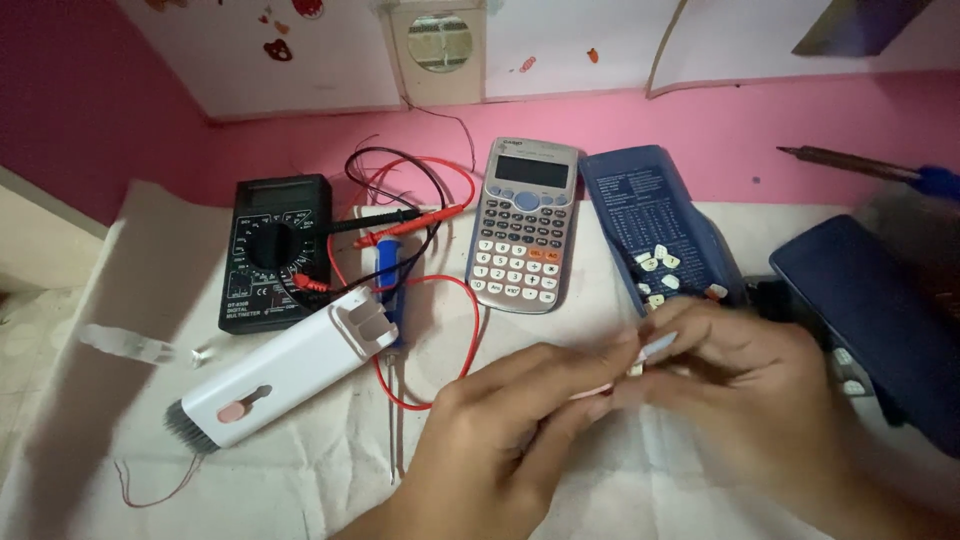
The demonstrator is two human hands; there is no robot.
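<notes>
— Between the two hands, low and right of centre: what is held there?

— Something small and pale, a little piece (655, 348) pinched where the fingertips meet. Motion blur hides its shape. The left hand (520, 400) comes in from below, thumb and forefinger closed toward it; the right hand (745, 365) curls over from the right, fingers bent tight around the same spot. Which hand actually carries it, cannot tell.

— Surface under them?

— White cloth (300, 470), creased, spread over a pink table (760, 140).

— Nearest things?

— Just behind the right hand, a dark blue slide-off cover (650, 225) lying inside-up, with several small pale keycaps (655, 262) loose on it. Beside that, to the left, a grey calculator (524, 225), face up, keys mostly in place.

— Further left?

— A white cleaning tool (290, 375) with a brush at its lower end and a pink slider, lying diagonally. A blue-handled screwdriver (388, 285) partly under its upper end. Black multimeter (273, 250) beyond, its red and black leads (410, 215) looped across the cloth, red wire trailing near the left hand.

— Right edge?

— A dark blue case (870, 310), blurred, well apart from the calculator. A soldering iron (860, 165) lies on the table behind it.
</notes>
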